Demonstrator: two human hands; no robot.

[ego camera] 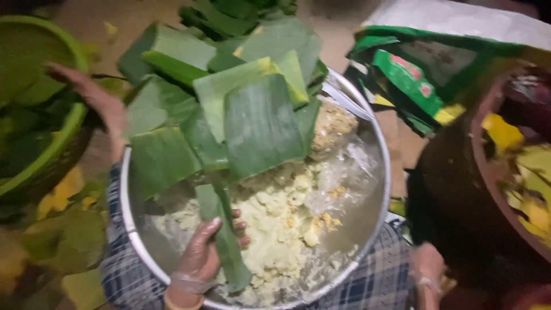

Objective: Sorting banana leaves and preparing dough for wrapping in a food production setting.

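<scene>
Left hand (198, 261), in a thin clear glove, has its fingers (238, 227) wrapped round a leaf strip (221, 229) over the pale yellow mash (281, 224) in the metal bowl (373, 218). Right hand (427, 270) sits low by the bowl's rim, too blurry to tell its grip. Someone else's hand (97, 100) reaches toward the green basin (63, 135).

a thin clear plastic glove covers the left hand (201, 258), gathered at the wrist above a tan band; blue-and-white checked cloth (123, 270) drapes the person's lap.
</scene>
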